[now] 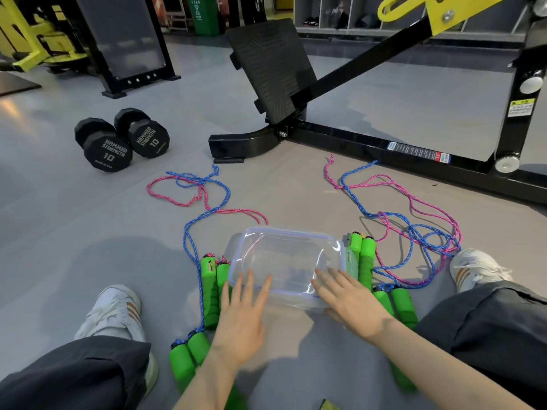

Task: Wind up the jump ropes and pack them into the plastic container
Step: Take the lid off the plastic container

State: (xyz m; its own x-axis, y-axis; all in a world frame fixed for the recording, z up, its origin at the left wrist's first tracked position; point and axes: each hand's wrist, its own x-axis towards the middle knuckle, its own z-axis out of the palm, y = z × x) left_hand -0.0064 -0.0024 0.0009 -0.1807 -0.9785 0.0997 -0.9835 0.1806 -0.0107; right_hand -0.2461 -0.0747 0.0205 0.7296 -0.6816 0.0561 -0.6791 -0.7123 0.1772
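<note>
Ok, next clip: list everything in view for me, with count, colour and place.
plastic container: 1, clear with bluish rim, floor centre, empty
jump rope handles: at least eight, green, both sides of the container
cords: several, blue and pink, loose on the floor left and right
dumbbells: 2, black, floor upper left
machine frame: 1, black with yellow parts, behind
footplate: 1, black, tilted, on the frame
bin: 1, green, far back
shoes: 2, white, either side
trouser legs: 2, dark, bottom corners
hands: left hand open, fingers at the container's near rim; right hand open, fingers on its near right corner
</note>
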